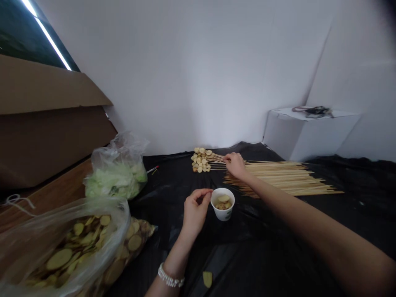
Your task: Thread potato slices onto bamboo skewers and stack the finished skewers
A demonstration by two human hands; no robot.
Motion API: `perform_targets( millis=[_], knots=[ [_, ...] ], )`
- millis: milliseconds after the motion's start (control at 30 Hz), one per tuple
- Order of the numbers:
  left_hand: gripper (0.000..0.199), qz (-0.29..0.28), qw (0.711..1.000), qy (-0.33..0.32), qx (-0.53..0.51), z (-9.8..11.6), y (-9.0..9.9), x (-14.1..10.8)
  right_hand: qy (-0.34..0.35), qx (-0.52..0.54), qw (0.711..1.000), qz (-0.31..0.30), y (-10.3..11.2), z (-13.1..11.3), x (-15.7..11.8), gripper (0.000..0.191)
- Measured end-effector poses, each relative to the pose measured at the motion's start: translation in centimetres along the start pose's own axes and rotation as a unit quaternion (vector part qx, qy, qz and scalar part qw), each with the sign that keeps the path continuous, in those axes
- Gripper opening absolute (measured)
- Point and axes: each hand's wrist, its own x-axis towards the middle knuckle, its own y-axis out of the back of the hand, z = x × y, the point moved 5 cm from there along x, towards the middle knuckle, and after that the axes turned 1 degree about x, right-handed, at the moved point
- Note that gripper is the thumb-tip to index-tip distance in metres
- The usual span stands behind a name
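Note:
My left hand (pixel 195 208) is closed, thumb and forefinger pinched at the left rim of a white paper cup (pixel 222 215). Potato slices (pixel 223 202) lie inside the cup. Farther back, my right hand (pixel 235 165) is closed over bamboo skewers (pixel 219 161), with its fingertips on their sticks. The far left ends of these skewers carry a cluster of potato slices (pixel 201 160). Under and beside my right forearm spreads a wide layer of bare bamboo skewers (pixel 284 178). My right palm hides part of the sticks.
An open plastic bag of potato slices (pixel 119 231) stands front left, before a bag of pale green vegetable (pixel 116 179). One loose slice (pixel 207 279) lies on the black sheet (pixel 247 251). A cardboard box (pixel 55 136) is at left, a white box (pixel 287 134) back right.

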Motion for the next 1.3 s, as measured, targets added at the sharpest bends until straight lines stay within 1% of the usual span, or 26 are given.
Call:
perform_targets(
  millis=[167, 267, 367, 433, 500, 567, 667, 700, 767, 800, 867, 900, 933, 967, 1067, 1133, 1167, 1300],
  knots=[
    [0.025, 0.005, 1.000, 0.012, -0.019, -0.6, 0.0, 0.2, 0.046, 0.068, 0.996, -0.019, 3.0, -0.8, -3.2, 0.021],
    [0.029, 0.004, 0.999, 0.016, -0.029, -0.8, -0.2, 0.3, 0.066, 0.120, 0.990, -0.041, 4.1, -2.1, -5.4, 0.020],
    [0.029, 0.001, 1.000, 0.009, -0.024, -0.8, -0.3, 0.3, 0.067, 0.150, 0.985, -0.058, 4.3, -3.4, -7.8, 0.032],
    [0.028, 0.001, 1.000, 0.008, -0.019, -0.7, -0.2, 0.3, 0.064, 0.165, 0.982, -0.066, 4.2, -4.1, -9.4, 0.038],
    [0.028, -0.001, 1.000, 0.014, -0.017, -0.6, -0.1, 0.1, 0.063, 0.196, 0.973, -0.103, 3.9, -4.6, -10.8, 0.041],
    [0.028, -0.009, 1.000, 0.020, -0.014, -0.6, -0.2, 0.0, 0.093, 0.192, 0.966, -0.146, 3.8, -5.2, -11.9, 0.036],
    [0.034, -0.030, 0.999, 0.020, -0.004, -0.5, -0.4, -0.2, 0.114, 0.153, 0.966, -0.174, 4.1, -5.7, -12.7, 0.032],
    [0.036, -0.029, 0.999, 0.022, -0.007, -0.5, -0.4, -0.2, 0.119, 0.144, 0.967, -0.172, 4.4, -5.9, -12.8, 0.032],
    [0.041, -0.003, 0.999, 0.033, -0.029, -0.7, -0.1, 0.0, 0.127, 0.145, 0.970, -0.146, 5.2, -6.5, -13.0, 0.030],
    [0.043, 0.021, 0.998, 0.041, -0.045, -0.8, 0.3, 0.1, 0.130, 0.151, 0.972, -0.123, 5.8, -6.9, -13.2, 0.030],
    [0.044, 0.069, 0.993, 0.054, -0.074, -1.0, 1.0, 0.4, 0.129, 0.164, 0.977, -0.048, 7.0, -7.4, -13.4, 0.031],
    [0.045, 0.089, 0.991, 0.060, -0.086, -1.1, 1.4, 0.5, 0.127, 0.160, 0.979, -0.024, 7.3, -7.6, -13.6, 0.032],
    [0.045, 0.104, 0.988, 0.066, -0.096, -1.2, 1.7, 0.6, 0.121, 0.147, 0.982, -0.012, 7.3, -7.6, -13.7, 0.033],
    [0.045, 0.114, 0.985, 0.072, -0.106, -1.2, 2.0, 0.7, 0.113, 0.125, 0.985, -0.024, 7.0, -7.6, -13.8, 0.033],
    [0.045, 0.126, 0.980, 0.084, -0.128, -1.3, 2.4, 0.8, 0.105, 0.078, 0.987, -0.094, 5.4, -7.3, -13.9, 0.029],
    [0.046, 0.124, 0.979, 0.088, -0.137, -1.2, 2.4, 0.7, 0.102, 0.085, 0.985, -0.107, 4.9, -7.1, -13.9, 0.029],
    [0.046, 0.122, 0.978, 0.089, -0.141, -1.1, 2.3, 0.7, 0.101, 0.095, 0.985, -0.099, 5.0, -7.0, -13.8, 0.029],
    [0.047, 0.116, 0.978, 0.088, -0.147, -0.9, 2.1, 0.6, 0.093, 0.131, 0.987, -0.016, 6.2, -7.1, -13.9, 0.031]
  ],
)
